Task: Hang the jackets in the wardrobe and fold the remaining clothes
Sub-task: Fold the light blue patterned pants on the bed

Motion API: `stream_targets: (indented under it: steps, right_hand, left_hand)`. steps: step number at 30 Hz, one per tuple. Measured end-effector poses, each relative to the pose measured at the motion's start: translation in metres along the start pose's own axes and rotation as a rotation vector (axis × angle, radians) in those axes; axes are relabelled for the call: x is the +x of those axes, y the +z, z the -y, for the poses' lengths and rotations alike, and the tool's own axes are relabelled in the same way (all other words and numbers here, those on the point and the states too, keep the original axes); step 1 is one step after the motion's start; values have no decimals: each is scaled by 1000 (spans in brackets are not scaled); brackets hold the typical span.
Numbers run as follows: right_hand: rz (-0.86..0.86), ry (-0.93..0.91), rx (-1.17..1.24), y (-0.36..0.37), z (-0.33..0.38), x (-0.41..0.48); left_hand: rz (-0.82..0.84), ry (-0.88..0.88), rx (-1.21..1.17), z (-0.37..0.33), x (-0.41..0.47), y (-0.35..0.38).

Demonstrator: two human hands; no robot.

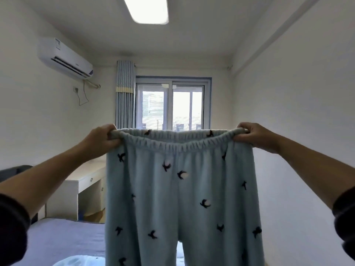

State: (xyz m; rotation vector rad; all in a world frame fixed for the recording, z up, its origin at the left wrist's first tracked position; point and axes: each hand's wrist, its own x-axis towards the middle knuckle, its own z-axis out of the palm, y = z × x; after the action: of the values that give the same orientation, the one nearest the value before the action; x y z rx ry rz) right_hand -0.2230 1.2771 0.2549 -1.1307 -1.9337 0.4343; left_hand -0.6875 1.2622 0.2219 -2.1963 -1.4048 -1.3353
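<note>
Head view: the left hand (99,140) and right hand (255,136), wide apart, each grip one end of the waistband of the pale blue bird-print trousers (180,198), held up in front of the window (171,104). Left of the window are a curtain (124,96), an air conditioner (65,58) whose label is unreadable, and a desk (86,175).

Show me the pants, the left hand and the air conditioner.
pants (180,192): head view, front fabric below the waistband
left hand (101,140): head view, back of the hand
air conditioner (63,58): head view, front panel
</note>
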Motion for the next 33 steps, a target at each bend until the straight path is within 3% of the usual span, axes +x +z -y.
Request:
stream_targets:
  steps: [7, 10, 13, 16, 21, 25, 33]
  right_hand:
    - [105, 123, -181, 13, -10, 2]
    - [170, 51, -267, 13, -12, -2]
    - [170, -88, -555, 14, -5, -5]
    - [122, -278, -716, 33, 6, -3]
    - [2, -683, -710, 59, 20, 3]
    - [-38, -780, -598, 74, 37, 6]
    - [-22, -799, -324, 112, 59, 11]
  left_hand:
    - [168, -190, -68, -4, 7, 13]
    - [311, -30, 97, -2, -1, 10]
    - [378, 121, 295, 1, -7, 7]
    - [234, 316, 367, -6, -4, 13]
    - [31, 527, 329, -31, 8, 22]
    - [-35, 532, 247, -45, 18, 27]
    - [-171, 567, 148, -90, 13, 48]
